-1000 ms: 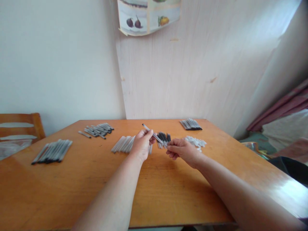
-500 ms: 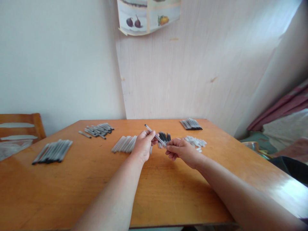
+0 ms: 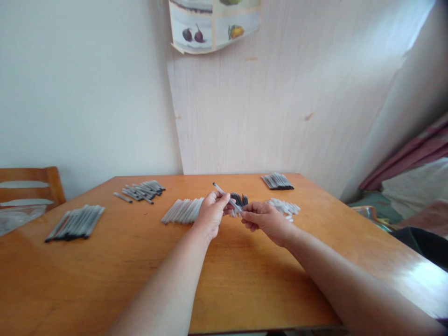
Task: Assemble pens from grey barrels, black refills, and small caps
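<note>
My left hand (image 3: 211,211) is closed round a clear pen (image 3: 219,189) with a small black end that points up and away to the left. At the pen's lower right end, the fingers of my right hand (image 3: 263,217) are pinched together; whether a small part sits between them is hidden. A row of clear white tubes (image 3: 180,211) lies just left of my left hand. Behind the hands is a bunch of black-ended thin pieces (image 3: 239,199), partly covered. Small whitish clear caps (image 3: 285,205) are heaped beyond my right hand.
On the wooden table (image 3: 140,261) a bundle of black-ended pens (image 3: 76,223) lies at the left. A looser pile of pens (image 3: 142,190) lies at the back left, and another bundle (image 3: 277,181) at the back right. A wooden chair (image 3: 52,184) stands beyond the left edge.
Both hands stay together on the pen. The pen has shifted very slightly; the whole view has tilted a little.
</note>
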`<state>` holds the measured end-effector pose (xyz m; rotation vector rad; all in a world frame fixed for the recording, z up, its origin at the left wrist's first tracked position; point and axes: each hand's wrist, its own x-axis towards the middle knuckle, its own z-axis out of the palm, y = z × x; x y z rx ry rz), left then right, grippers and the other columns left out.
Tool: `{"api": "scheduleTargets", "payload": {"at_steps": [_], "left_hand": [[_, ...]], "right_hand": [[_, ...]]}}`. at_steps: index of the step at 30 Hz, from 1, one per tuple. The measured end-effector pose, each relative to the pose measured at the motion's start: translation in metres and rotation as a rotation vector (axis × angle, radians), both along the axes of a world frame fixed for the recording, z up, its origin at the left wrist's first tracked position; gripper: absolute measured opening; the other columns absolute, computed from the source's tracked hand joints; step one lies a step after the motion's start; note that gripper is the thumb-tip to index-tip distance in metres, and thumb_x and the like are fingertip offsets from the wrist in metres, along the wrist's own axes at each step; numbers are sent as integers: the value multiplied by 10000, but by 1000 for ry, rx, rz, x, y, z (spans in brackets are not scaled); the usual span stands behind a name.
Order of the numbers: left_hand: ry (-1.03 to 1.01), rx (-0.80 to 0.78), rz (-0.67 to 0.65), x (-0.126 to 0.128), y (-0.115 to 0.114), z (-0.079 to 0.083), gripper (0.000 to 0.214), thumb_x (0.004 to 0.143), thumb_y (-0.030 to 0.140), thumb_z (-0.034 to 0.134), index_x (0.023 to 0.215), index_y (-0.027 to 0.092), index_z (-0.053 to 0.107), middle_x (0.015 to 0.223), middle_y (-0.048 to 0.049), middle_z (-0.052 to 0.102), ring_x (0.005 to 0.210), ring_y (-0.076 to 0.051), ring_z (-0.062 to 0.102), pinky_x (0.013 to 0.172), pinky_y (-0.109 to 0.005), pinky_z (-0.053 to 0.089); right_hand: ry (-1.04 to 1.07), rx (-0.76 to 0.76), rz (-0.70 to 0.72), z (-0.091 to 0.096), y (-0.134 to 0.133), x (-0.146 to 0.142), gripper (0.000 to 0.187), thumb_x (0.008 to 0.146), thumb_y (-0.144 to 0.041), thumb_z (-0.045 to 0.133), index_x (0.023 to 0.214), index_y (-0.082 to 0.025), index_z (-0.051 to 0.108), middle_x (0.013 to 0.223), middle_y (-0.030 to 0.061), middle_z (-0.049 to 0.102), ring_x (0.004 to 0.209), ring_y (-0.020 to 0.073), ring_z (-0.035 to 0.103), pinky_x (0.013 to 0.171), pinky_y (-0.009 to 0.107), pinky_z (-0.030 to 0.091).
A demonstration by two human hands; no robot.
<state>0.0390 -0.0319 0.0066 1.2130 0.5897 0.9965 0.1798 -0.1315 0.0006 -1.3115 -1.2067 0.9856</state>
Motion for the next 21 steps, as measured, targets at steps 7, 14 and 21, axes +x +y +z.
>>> {"api": "scheduleTargets", "payload": {"at_steps": [7,14,21], "left_hand": [[-29,25,31,4,-5,-1,244,779,342,665,874,165,525,827,-71,703,676,-131,655,633,-245,501],[-49,-34,53,6,-9,0,265,753,346,695,856,165,531,796,-63,704,647,-122,648,616,-238,500],[-86,-55,45,9,-11,-1,273,751,350,695,858,169,521,779,-51,702,618,-116,638,608,-236,495]], "right_hand": [[-15,40,-41,5,-2,-3,233,769,-378,646,764,-160,564,641,-4,578,531,83,489,509,236,371],[-29,40,-48,7,-4,-3,253,760,-405,646,771,-166,564,649,7,592,536,90,497,500,236,365],[-35,38,-48,8,-6,-4,245,761,-397,642,773,-165,565,666,15,601,541,89,502,497,232,364]]}}
